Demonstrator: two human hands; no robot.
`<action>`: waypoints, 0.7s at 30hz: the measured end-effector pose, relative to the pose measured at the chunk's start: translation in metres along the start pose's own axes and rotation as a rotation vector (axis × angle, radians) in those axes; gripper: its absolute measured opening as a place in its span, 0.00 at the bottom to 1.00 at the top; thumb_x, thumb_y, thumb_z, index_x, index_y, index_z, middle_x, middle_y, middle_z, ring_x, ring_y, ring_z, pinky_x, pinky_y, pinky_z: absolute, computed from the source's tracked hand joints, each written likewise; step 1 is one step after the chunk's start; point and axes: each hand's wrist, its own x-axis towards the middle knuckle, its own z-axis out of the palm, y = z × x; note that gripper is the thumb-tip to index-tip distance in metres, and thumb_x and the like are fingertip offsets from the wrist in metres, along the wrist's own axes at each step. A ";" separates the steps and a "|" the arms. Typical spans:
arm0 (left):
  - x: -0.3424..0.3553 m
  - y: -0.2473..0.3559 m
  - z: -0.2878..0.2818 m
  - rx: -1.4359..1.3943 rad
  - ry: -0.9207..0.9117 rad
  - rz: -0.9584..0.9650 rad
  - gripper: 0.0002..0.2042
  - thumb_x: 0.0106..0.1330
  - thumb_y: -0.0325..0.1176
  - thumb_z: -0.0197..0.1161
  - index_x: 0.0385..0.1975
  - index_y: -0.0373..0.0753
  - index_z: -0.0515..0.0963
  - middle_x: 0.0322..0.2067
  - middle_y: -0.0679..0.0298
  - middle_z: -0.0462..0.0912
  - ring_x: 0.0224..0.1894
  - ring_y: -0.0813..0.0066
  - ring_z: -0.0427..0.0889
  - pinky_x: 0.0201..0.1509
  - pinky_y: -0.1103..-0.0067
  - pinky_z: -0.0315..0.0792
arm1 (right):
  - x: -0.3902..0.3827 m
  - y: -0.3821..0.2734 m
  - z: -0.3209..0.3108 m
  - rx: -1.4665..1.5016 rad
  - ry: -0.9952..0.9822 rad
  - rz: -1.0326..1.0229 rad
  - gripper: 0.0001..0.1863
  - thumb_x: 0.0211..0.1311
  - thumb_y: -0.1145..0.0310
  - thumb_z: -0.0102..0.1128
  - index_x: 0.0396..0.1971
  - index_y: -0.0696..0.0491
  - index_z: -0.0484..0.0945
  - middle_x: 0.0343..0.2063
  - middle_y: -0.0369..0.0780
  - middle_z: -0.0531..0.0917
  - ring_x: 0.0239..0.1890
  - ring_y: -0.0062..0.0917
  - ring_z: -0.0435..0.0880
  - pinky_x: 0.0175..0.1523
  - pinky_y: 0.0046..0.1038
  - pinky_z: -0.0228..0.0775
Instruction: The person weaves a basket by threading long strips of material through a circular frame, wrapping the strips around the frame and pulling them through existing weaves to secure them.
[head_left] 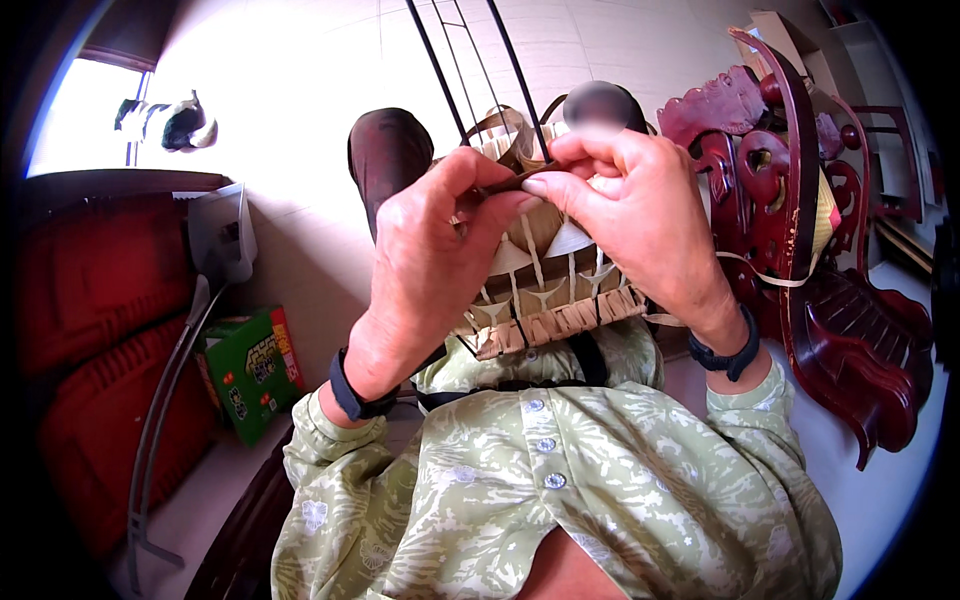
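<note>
A partly woven piece (545, 285) of brown and cream strips rests on my lap, with a band of tan wrapped folds along its near edge. Thin black rods (431, 60) run from it away over the floor. At its far part, my left hand (415, 250) pinches a narrow dark brown strip (522, 180) between thumb and fingers. My right hand (645, 215) pinches the same strip beside it, the thumb on top. The two hands nearly meet, and the strip's ends are hidden by the fingers. Loose brown loops (500, 122) stand up beyond the hands.
On the right is a carved dark red wooden chair (800, 200). To the left are red cushions (110, 280), a grey long-handled tool (225, 235) and a green box (250, 375). A black-and-white object (180, 125) is near the bright opening. Pale tiles (290, 60) cover the floor.
</note>
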 end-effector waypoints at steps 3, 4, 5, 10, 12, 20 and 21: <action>-0.004 0.005 0.006 0.193 0.068 0.023 0.10 0.58 0.29 0.67 0.36 0.35 0.75 0.24 0.57 0.80 0.24 0.62 0.80 0.29 0.73 0.74 | -0.002 0.004 0.006 0.102 0.039 0.027 0.09 0.56 0.71 0.66 0.32 0.61 0.79 0.21 0.40 0.83 0.21 0.16 0.80 0.26 0.20 0.70; -0.005 0.001 0.007 0.213 0.070 0.093 0.14 0.59 0.30 0.66 0.43 0.35 0.74 0.28 0.54 0.80 0.27 0.55 0.80 0.30 0.68 0.73 | -0.003 -0.001 0.004 0.116 0.019 0.071 0.09 0.56 0.71 0.66 0.32 0.61 0.79 0.21 0.39 0.83 0.20 0.15 0.80 0.25 0.20 0.69; -0.005 0.002 0.008 0.244 0.071 0.110 0.15 0.59 0.29 0.65 0.45 0.35 0.73 0.29 0.53 0.79 0.28 0.54 0.80 0.30 0.68 0.73 | -0.003 -0.005 0.002 0.129 0.000 0.114 0.09 0.57 0.72 0.65 0.33 0.61 0.79 0.21 0.38 0.83 0.19 0.15 0.79 0.24 0.19 0.68; -0.006 0.011 0.001 0.253 -0.009 0.088 0.19 0.63 0.27 0.60 0.54 0.34 0.69 0.35 0.51 0.78 0.33 0.50 0.79 0.34 0.64 0.73 | 0.007 -0.007 -0.013 0.325 -0.245 0.252 0.11 0.61 0.73 0.60 0.38 0.65 0.74 0.20 0.36 0.79 0.13 0.13 0.73 0.17 0.17 0.62; -0.007 0.010 0.000 0.242 -0.005 0.105 0.18 0.64 0.26 0.58 0.54 0.34 0.69 0.35 0.51 0.78 0.33 0.50 0.79 0.34 0.64 0.73 | 0.018 -0.006 -0.021 0.372 -0.432 0.268 0.11 0.62 0.74 0.57 0.39 0.66 0.71 0.20 0.36 0.76 0.12 0.13 0.70 0.16 0.18 0.60; 0.000 0.012 -0.005 0.089 -0.058 0.023 0.07 0.65 0.25 0.57 0.40 0.33 0.73 0.29 0.51 0.78 0.30 0.52 0.78 0.34 0.68 0.72 | 0.031 -0.013 -0.032 0.448 -0.673 0.474 0.12 0.68 0.70 0.49 0.46 0.61 0.68 0.13 0.31 0.70 0.10 0.09 0.66 0.13 0.12 0.51; 0.000 0.015 -0.007 0.082 -0.066 -0.010 0.06 0.65 0.25 0.57 0.39 0.33 0.73 0.28 0.51 0.78 0.29 0.53 0.78 0.33 0.69 0.71 | 0.031 -0.015 -0.031 0.412 -0.674 0.469 0.13 0.68 0.70 0.49 0.47 0.61 0.68 0.12 0.32 0.71 0.10 0.09 0.67 0.13 0.12 0.52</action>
